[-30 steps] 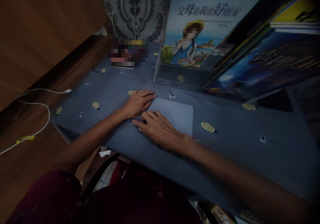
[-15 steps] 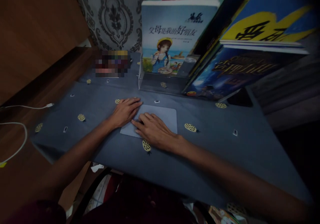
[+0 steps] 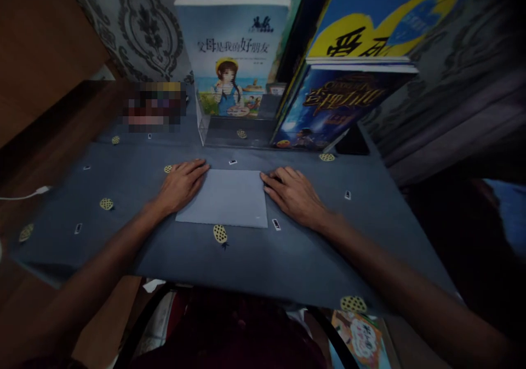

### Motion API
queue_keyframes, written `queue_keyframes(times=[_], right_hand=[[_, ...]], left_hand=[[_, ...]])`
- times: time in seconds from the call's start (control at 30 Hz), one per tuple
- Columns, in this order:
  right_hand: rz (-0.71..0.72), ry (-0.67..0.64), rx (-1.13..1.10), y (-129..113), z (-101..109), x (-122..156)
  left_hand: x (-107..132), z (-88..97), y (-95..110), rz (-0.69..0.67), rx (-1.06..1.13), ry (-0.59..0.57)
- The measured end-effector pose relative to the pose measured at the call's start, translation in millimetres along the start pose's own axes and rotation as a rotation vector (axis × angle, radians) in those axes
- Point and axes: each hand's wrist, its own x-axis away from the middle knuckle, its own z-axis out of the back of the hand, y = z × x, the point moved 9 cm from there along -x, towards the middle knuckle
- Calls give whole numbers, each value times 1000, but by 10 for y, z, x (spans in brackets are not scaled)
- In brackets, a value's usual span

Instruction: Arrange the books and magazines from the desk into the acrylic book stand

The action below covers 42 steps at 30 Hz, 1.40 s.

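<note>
One pale sheet (image 3: 224,199), head view: flat on the counter (image 3: 263,259), between front edge and book stand (image 3: 222,134). Room for moving: toward the front edge and both side edges. Left hand (image 3: 183,185): palm down, fingers extended along the sheet's left edge. Right hand (image 3: 293,196): fingers bent by its far right corner, pinch cannot be told. Hands apart.
</note>
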Motion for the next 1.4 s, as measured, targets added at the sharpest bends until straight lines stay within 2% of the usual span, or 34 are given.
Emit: queue_keyframes(times=[0.07,0.17,0.27,0.33,0.43,0.57,0.7,0.8,0.9,1.1,1.17,1.3,1.4], right_hand=[[-10,3,-8,0,1,13],[-12,-2,-18,-8,-9,8],[-18,4,-26,2,-10,10],[-20,12,-32,4,-4,16],[-28,18,-36,1,3,22],[-36,17,-67,1,1,37],[21,61,-190,-33,34,74],[86,60,-298,-73,34,99],[94,61,-404,-41,12,93],[31,114,-802,113,-1,-13],[-43,105,-978,140,-6,-58],[-293,47,-1379,109,-61,-138],[-398,96,-1643,2,-8,-227]], left_hand=[[5,94,131,-21,-55,9],[77,214,549,-133,-47,-12],[205,206,1056,-283,36,-118],[247,168,1251,-312,-6,-156],[232,105,1333,-324,-125,-171],[253,61,1391,-443,-243,-168],[320,124,1470,-509,-306,-54],[313,155,1477,-501,-350,13],[210,177,1345,-377,-278,1],[24,421,967,2,228,0],[-6,553,908,77,401,19],[-52,843,777,220,650,112],[-57,950,633,361,873,205]])
